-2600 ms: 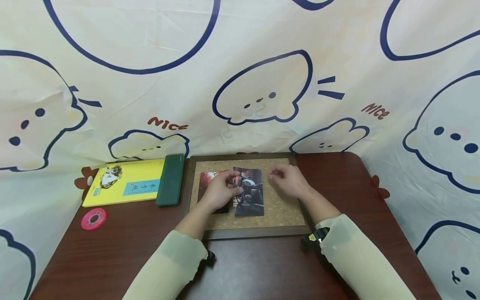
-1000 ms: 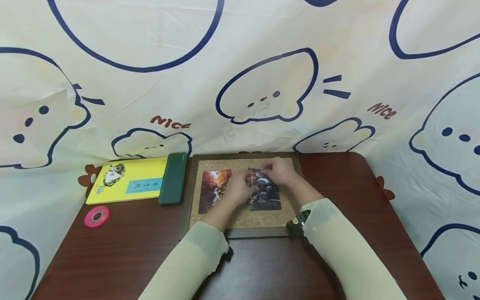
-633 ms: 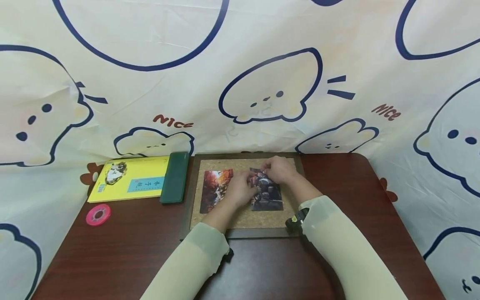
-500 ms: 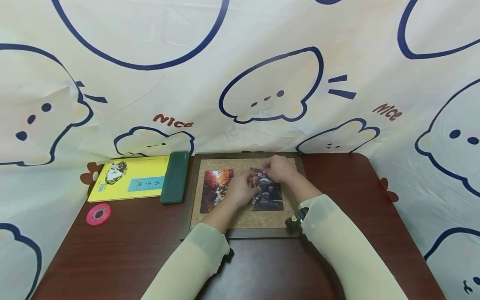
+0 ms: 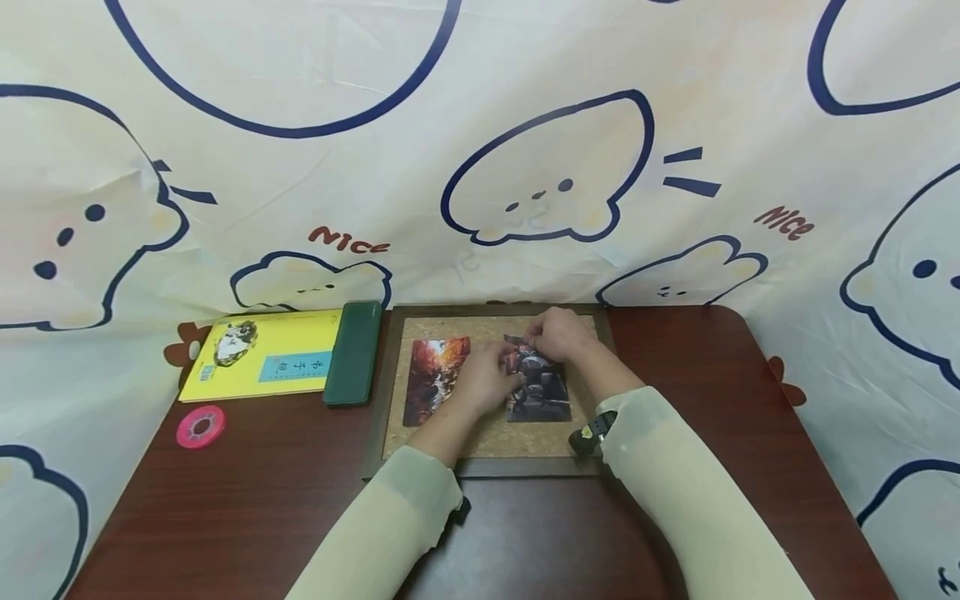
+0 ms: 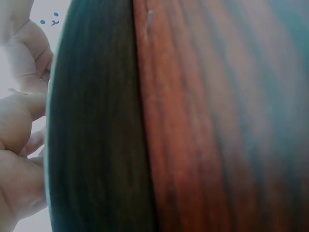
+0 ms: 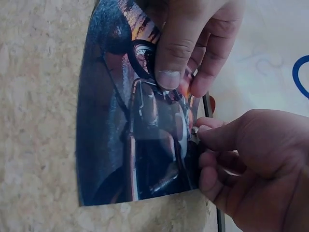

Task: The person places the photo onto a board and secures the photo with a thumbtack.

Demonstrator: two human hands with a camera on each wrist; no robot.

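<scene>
A dark photo of a motorcycle (image 5: 542, 398) lies on a framed cork board (image 5: 480, 446). My left hand (image 5: 483, 379) holds the photo near its left side, with the thumb on its printed face in the right wrist view. At the photo's top edge, my right hand (image 5: 561, 333) pinches a small shiny pin (image 7: 194, 130) between thumb and forefinger. Most of that pin is hidden by the fingertips. Left of it, a photo with orange trees (image 5: 429, 379) lies on the cork, partly covered by my left hand.
A yellow book (image 5: 258, 350) lies at the table's back left, with a green case (image 5: 352, 354) partly over its right edge. In front of the book is a pink ring-shaped roll (image 5: 201, 427). A patterned cloth (image 5: 420, 192) hangs behind the table (image 5: 285, 500).
The motorcycle photo has been carried right, away from the orange photo, and set on the cork. My right hand has come to its top edge. Over the last half second both hands barely move.
</scene>
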